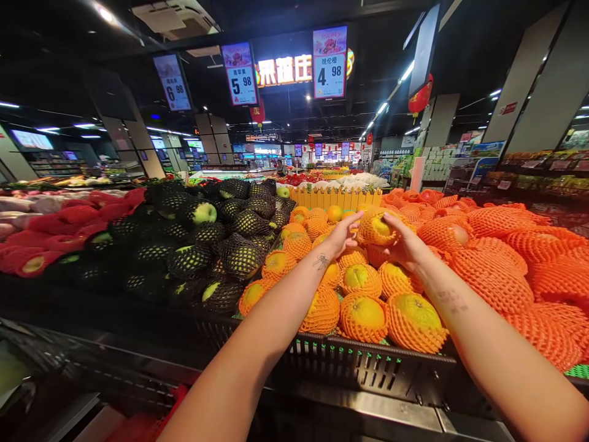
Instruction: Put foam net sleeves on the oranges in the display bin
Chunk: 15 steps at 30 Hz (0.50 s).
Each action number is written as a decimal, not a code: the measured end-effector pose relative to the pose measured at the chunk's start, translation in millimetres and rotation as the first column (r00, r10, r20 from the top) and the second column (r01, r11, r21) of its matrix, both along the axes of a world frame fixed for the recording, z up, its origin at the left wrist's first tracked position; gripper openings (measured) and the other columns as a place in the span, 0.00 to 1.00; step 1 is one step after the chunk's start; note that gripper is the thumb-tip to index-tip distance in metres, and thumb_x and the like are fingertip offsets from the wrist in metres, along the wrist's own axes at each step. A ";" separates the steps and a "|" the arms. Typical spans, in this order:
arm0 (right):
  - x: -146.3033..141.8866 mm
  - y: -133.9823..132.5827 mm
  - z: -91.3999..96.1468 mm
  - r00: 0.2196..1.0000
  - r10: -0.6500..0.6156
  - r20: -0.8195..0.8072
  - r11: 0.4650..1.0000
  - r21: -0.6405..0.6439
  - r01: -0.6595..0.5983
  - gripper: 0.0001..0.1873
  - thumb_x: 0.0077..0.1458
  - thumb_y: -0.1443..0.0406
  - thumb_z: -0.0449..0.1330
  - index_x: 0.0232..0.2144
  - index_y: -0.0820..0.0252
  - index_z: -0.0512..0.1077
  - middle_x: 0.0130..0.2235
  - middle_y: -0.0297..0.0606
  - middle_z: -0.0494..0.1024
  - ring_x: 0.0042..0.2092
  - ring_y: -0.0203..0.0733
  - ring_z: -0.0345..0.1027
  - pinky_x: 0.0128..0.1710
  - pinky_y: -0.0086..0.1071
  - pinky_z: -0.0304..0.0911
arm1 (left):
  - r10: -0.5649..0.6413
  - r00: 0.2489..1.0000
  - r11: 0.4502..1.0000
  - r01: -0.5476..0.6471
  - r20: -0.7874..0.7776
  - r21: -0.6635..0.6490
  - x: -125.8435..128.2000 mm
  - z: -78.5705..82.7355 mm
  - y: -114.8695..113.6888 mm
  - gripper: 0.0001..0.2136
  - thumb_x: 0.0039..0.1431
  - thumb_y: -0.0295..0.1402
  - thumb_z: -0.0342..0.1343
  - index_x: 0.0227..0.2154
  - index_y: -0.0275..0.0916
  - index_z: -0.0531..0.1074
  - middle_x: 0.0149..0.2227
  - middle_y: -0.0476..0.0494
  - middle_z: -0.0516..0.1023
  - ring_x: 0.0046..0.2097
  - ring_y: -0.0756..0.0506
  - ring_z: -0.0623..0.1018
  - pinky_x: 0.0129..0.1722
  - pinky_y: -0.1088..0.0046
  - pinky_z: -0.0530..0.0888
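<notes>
Between my two hands is an orange [378, 226] in an orange foam net, raised over the front of a heap of similar netted oranges [363, 314]. My right hand [407, 240] grips it from the right, thumb up on its upper side and fingers curled beneath. On the other side my left hand [341, 236] has its bent fingertips against the net; their exact contact is partly hidden. Bare peel shows at the net's opening, facing me. The heap fills a black slatted crate [368, 366] below my wrists.
Green apples in black nets [242, 255] are piled to the left, with red-netted fruit [76, 218] beyond. Large fruit in orange-red nets [490, 273] rises on the right. A yellow picket divider [334, 197] stands behind the oranges. Price screens [330, 63] hang overhead. A metal ledge [368, 406] runs along the front.
</notes>
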State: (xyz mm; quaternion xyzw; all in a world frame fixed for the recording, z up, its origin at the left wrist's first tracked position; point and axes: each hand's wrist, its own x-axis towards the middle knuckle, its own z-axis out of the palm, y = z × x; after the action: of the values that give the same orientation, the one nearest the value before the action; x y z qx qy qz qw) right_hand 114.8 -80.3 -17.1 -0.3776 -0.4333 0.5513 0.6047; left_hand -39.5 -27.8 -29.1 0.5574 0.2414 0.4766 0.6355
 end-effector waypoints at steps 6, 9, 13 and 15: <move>-4.2 -7.9 4.0 0.993 0.033 -0.112 0.999 -0.029 -0.036 0.08 0.57 0.63 0.62 0.40 0.57 0.74 0.41 0.38 0.82 0.37 0.42 0.78 0.34 0.35 0.78 | 0.201 0.978 0.979 -0.202 -0.047 -0.030 1.9 -6.7 11.8 0.11 0.60 0.26 0.57 0.45 0.39 0.70 0.29 0.50 0.70 0.19 0.57 0.60 0.17 0.80 0.51; -6.7 -10.2 1.7 0.991 0.088 -0.103 0.996 0.010 -0.087 0.07 0.56 0.65 0.63 0.39 0.57 0.74 0.40 0.38 0.82 0.38 0.43 0.78 0.36 0.36 0.78 | 0.369 0.901 0.924 -0.383 -0.227 -0.017 1.2 -12.0 20.5 0.09 0.60 0.27 0.58 0.43 0.38 0.70 0.29 0.48 0.70 0.21 0.54 0.64 0.19 0.79 0.57; -9.0 -11.6 1.6 0.989 0.075 -0.124 0.997 -0.007 -0.077 0.08 0.59 0.62 0.61 0.42 0.55 0.74 0.41 0.38 0.82 0.40 0.43 0.78 0.38 0.38 0.78 | 0.470 0.870 0.883 -0.465 -0.147 0.071 -2.9 -2.0 12.7 0.16 0.69 0.44 0.49 0.52 0.41 0.65 0.45 0.40 0.72 0.33 0.52 0.74 0.24 0.79 0.64; -7.8 -11.2 2.1 0.986 0.101 -0.133 0.995 0.012 -0.100 0.14 0.61 0.56 0.59 0.45 0.56 0.74 0.43 0.41 0.81 0.41 0.44 0.78 0.38 0.36 0.78 | 0.353 0.931 0.919 -0.326 -0.094 0.222 -3.1 3.3 3.6 0.25 0.63 0.48 0.58 0.58 0.44 0.62 0.56 0.38 0.68 0.47 0.47 0.76 0.37 0.76 0.72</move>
State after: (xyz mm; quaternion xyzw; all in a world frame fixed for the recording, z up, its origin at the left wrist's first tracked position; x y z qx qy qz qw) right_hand 107.0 -91.4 -15.1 -0.3159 -0.4119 0.6039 0.6048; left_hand -42.7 -24.2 -25.8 0.5991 0.3264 0.5637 0.4656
